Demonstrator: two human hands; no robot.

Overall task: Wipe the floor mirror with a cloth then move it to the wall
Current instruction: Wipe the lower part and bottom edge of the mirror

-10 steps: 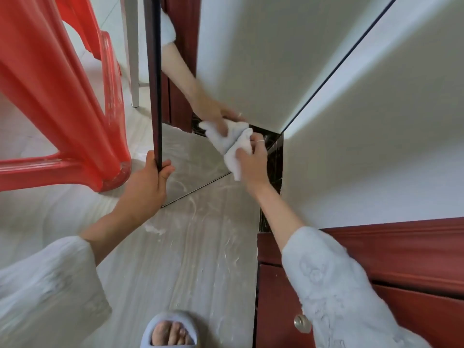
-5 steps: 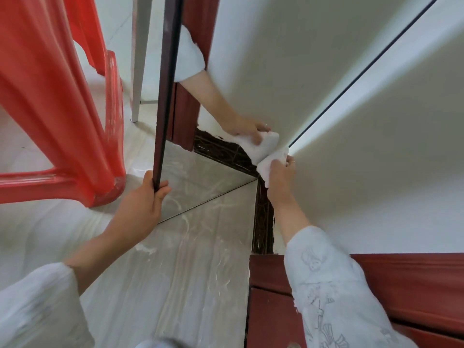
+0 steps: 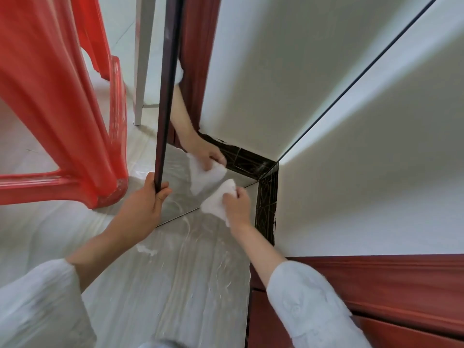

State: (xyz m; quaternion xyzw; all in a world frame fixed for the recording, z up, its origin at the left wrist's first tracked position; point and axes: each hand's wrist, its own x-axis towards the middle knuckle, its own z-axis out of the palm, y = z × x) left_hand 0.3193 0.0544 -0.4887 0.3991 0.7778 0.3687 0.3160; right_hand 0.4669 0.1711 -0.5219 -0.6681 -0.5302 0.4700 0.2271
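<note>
Floor mirror (image 3: 251, 84), stood upright on the floor beside the wall, was steadied at its dark frame edge by the curled fingers of the left hand (image 3: 143, 204) while a white cloth (image 3: 217, 200), bunched in the right hand (image 3: 237, 203), was pressed against the glass at five o'clock, a red plastic stool (image 3: 57, 96) seen at nine o'clock.

White cloth (image 3: 218, 202), dark brown mirror frame (image 3: 167, 86), red plastic chair (image 3: 57, 96), black patterned skirting (image 3: 267, 199)

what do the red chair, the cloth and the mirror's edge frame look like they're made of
Red chair: moulded plastic, going by its glossy sheen and ribbed legs. Cloth: soft white fabric or thick paper towel, matte and crumpled in the right hand. Mirror frame: thin, dark and smooth, perhaps metal or lacquered wood.
</note>
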